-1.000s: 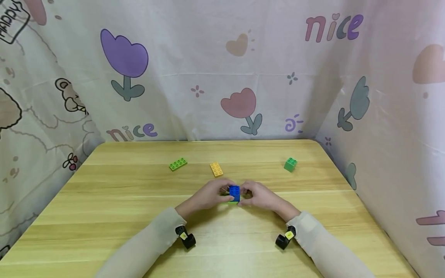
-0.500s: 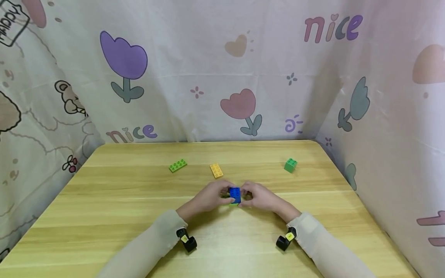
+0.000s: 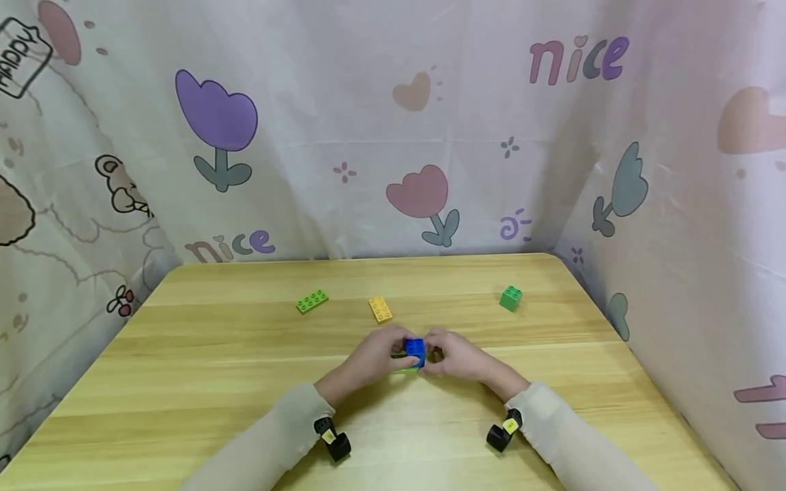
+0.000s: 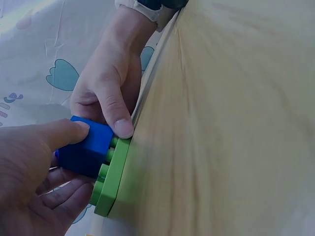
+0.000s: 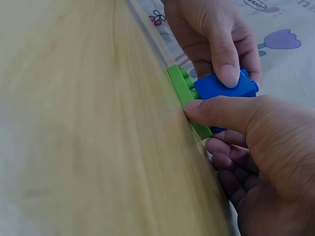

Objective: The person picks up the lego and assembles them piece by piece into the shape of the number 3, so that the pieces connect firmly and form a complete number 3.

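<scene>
Head view, lower centre: left hand [image 3: 377, 353] is pinching blue brick [image 3: 415, 347], right hand [image 3: 459, 355] lime brick [image 4: 113, 179]; likely light, rigid, best side-gripped.

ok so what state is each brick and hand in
Left hand, pinching the blue brick
Right hand, gripping the held lime-green plate's end
Blue brick, studs up, above the held plate; fully seated or not, unclear
Held lime-green plate, studs up
Loose lime-green plate, flat, studs up
Yellow plate, flat, studs up
Green brick, studs up, standing alone
</scene>
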